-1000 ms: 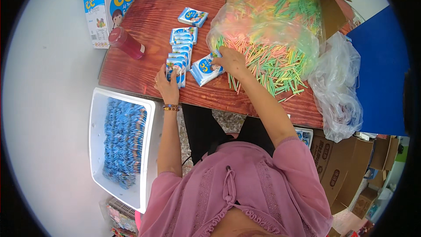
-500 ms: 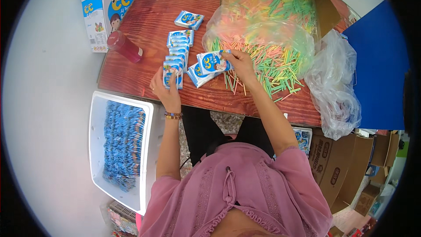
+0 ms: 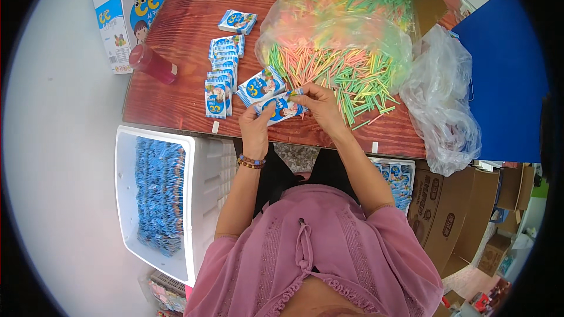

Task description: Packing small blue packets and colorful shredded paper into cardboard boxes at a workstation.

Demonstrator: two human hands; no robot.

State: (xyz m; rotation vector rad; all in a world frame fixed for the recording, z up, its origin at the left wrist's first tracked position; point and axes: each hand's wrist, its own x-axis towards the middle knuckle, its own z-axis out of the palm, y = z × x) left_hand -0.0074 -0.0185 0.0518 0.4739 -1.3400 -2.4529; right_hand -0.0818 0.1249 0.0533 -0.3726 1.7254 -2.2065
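Note:
A small blue-and-white candy packet (image 3: 283, 111) is between my hands, just above the table's near edge. The fingers of my left hand (image 3: 255, 132) pinch its left end. At its upper right end, my right hand (image 3: 322, 108) has thumb and fingers closed on it. Just behind lies another packet (image 3: 258, 86) of the same print, flat on the wood. To the left runs an overlapping row of packets (image 3: 217, 97), and beyond that a short pile (image 3: 238, 22). Loose pastel candy sticks (image 3: 358, 91) spill out near my right hand.
A clear plastic bag (image 3: 335, 29) of sticks lies in a cardboard carton (image 3: 432, 9). Crumpled plastic (image 3: 437, 100) hangs over the table's right edge by a blue panel (image 3: 499, 76). At left are a pink bottle (image 3: 154, 64), printed boxes (image 3: 141, 6) and a white bin (image 3: 188, 199) of packets.
My left hand has left the row of packets and moved right, onto the packet in my right hand. That packet has come nearer to me. The view has shifted slightly.

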